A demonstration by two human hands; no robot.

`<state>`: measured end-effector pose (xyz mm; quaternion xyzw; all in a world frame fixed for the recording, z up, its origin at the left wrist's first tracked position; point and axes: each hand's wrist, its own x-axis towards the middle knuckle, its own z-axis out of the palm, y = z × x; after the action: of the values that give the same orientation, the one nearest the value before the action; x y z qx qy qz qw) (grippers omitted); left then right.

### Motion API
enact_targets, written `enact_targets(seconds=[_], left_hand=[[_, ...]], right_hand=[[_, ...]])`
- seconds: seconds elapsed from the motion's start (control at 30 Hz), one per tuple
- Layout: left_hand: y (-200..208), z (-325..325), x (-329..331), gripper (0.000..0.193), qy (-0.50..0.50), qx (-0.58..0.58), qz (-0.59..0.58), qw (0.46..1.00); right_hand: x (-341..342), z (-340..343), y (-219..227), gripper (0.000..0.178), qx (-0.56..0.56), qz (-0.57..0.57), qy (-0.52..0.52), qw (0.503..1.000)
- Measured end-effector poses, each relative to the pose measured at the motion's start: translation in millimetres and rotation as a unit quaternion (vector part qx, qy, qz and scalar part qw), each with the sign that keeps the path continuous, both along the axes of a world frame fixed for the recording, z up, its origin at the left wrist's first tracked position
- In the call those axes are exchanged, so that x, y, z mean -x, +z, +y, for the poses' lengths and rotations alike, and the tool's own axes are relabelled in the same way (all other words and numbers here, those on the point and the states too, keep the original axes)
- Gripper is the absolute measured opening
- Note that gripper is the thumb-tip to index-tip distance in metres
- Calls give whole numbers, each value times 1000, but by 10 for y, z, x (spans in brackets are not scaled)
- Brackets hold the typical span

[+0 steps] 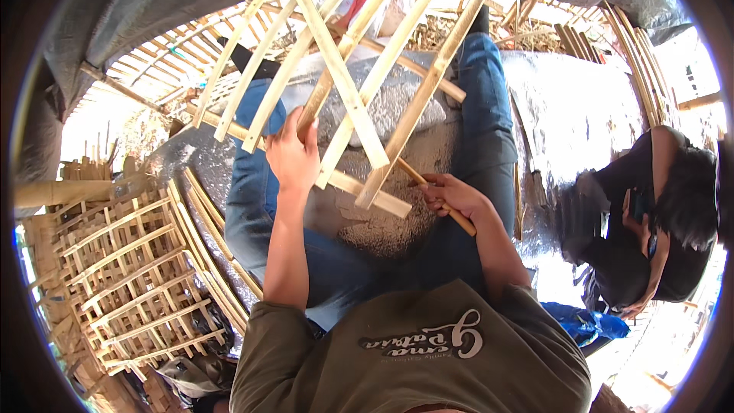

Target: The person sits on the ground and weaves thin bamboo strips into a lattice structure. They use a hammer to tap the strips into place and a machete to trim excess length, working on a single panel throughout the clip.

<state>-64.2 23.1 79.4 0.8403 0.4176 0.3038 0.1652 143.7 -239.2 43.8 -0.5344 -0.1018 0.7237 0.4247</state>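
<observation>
A lattice frame of pale bamboo slats [334,61] is tilted up over my lap, with one slat laid diagonally across the others. My left hand [293,153] is closed around a slat and crosspiece at the frame's lower left. Close to the frame's lower right corner, my right hand [453,193] grips a thin wooden handle [462,222]. The far end of that handle passes behind a slat, so I cannot tell what tool it belongs to. Below the frame, between my legs, lies a rough grey block [344,210].
Finished-looking bamboo lattices [130,268] are stacked at the left, beside long bent strips [210,252]. A person in black [657,214] crouches at the right near a blue plastic bag [585,323]. More bamboo strips [638,69] lean at the far right; dark sheeting [160,8] hangs overhead.
</observation>
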Motion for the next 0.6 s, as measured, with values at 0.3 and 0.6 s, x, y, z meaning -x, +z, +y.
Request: enact_targets(seconds=[0.3,0.6], left_hand=[[395,-606,311,32,4,-36,-29,999],[1073,-1024,787,32,41,-68,-9,997]], right_hand=[[-150,-94,-93,31,-51,25,-43,997],[-252,-325,-72,34,-95,55,-98,989]])
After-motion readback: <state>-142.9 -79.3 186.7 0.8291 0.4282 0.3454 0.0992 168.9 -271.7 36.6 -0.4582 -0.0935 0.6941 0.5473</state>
